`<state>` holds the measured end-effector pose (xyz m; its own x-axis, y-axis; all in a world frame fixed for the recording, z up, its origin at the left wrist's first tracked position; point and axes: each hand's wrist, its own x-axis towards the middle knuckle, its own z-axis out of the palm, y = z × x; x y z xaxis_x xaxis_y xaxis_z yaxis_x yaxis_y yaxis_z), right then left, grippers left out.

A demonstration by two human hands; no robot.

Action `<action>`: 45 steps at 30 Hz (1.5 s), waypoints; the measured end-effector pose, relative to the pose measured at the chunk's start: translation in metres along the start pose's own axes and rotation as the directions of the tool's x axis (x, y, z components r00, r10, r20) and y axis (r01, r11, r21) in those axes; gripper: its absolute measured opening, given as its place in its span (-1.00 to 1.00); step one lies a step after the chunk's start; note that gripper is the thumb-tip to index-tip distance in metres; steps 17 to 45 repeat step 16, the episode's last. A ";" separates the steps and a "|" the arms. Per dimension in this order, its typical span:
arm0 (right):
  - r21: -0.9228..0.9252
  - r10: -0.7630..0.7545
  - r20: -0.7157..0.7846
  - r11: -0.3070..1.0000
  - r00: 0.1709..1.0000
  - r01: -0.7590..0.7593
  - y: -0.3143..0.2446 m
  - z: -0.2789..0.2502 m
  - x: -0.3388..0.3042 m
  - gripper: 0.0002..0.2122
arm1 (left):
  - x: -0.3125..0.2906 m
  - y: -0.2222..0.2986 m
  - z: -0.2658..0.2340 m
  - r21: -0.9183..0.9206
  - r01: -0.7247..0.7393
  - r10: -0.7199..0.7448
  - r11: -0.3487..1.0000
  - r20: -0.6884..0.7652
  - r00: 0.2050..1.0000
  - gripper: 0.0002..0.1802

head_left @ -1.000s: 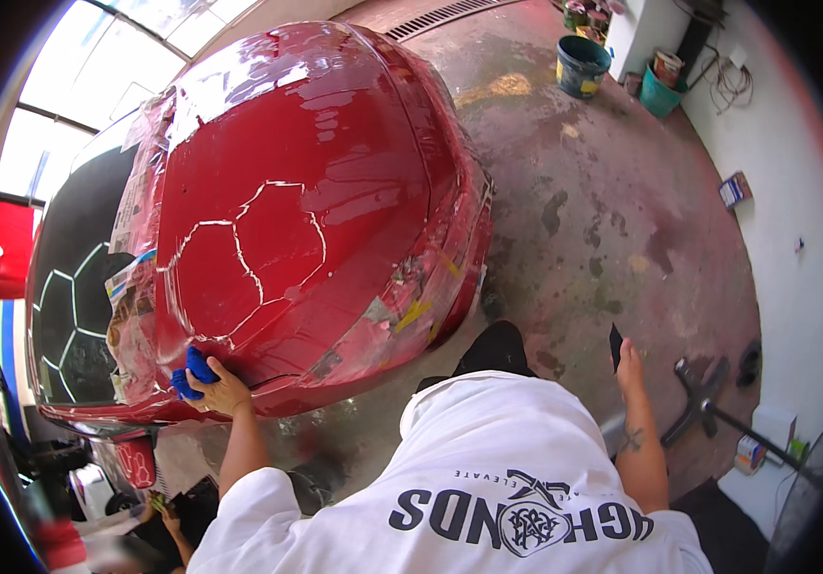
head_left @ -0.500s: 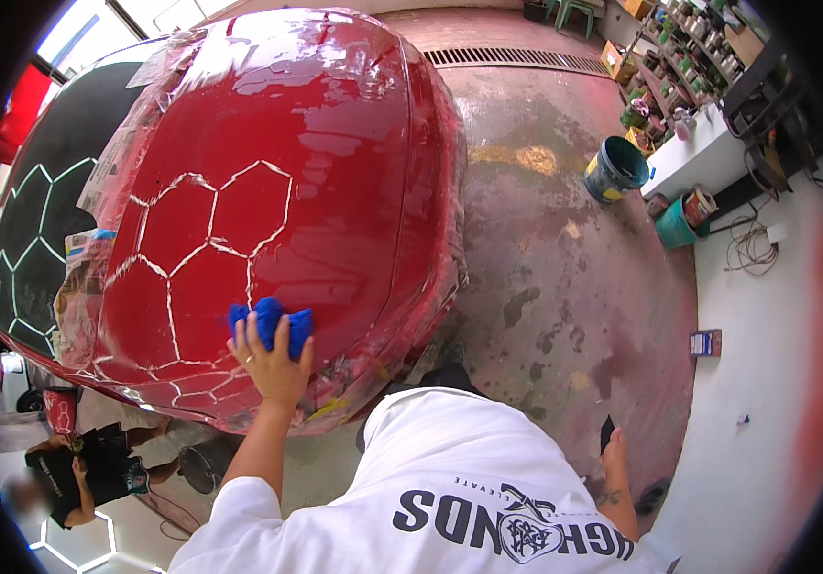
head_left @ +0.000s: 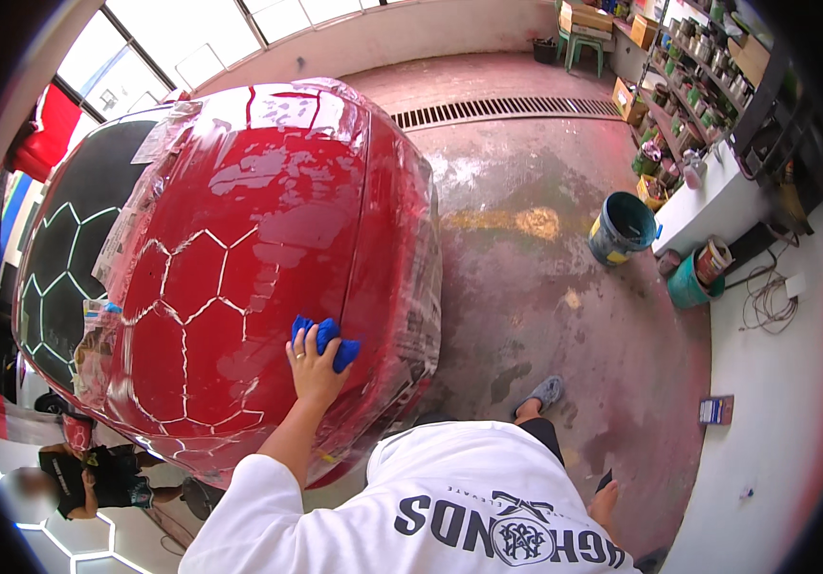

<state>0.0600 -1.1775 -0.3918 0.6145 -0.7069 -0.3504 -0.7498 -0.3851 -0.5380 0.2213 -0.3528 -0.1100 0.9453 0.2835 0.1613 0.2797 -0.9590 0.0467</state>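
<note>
My left hand [head_left: 316, 375] presses a bunched blue cloth [head_left: 342, 350] onto the glossy red car hood [head_left: 287, 220], near its side edge. The fingers spread over the cloth and a ring shows on one of them. Low on the right, away from the car, my right hand [head_left: 605, 501] holds a small flat black piece; its exact kind cannot be made out. Hexagonal lamp reflections and dull, streaky patches lie across the hood. Newspaper and clear film [head_left: 124, 234] mask the border by the dark windshield [head_left: 72, 258], and film covers the near side of the car.
A floor drain grate [head_left: 516, 110] crosses the back. Buckets [head_left: 622, 228], a teal pail [head_left: 693, 279] and shelves of cans [head_left: 693, 77] line the right. A small box [head_left: 715, 410] sits by the white wall. Another person [head_left: 96, 478] is at the lower left.
My left hand has slid the cloth toward the hood's side edge. The view has shifted, and my shoe now shows on the floor. Streaky patches stand out more on the hood.
</note>
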 end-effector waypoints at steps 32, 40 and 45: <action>-0.131 -0.351 0.251 0.911 0.902 0.391 -0.412 0.021 0.363 -0.47 | -0.031 0.189 -0.027 -0.009 0.773 -0.771 0.634 0.055 0.634 -0.33; -0.131 -0.351 0.251 0.911 0.902 0.391 -0.412 0.021 0.363 -0.47 | -0.031 0.189 -0.027 -0.009 0.773 -0.771 0.634 0.055 0.634 -0.33; -0.131 -0.351 0.251 0.911 0.902 0.391 -0.412 0.021 0.363 -0.47 | -0.031 0.189 -0.027 -0.009 0.773 -0.771 0.634 0.055 0.634 -0.33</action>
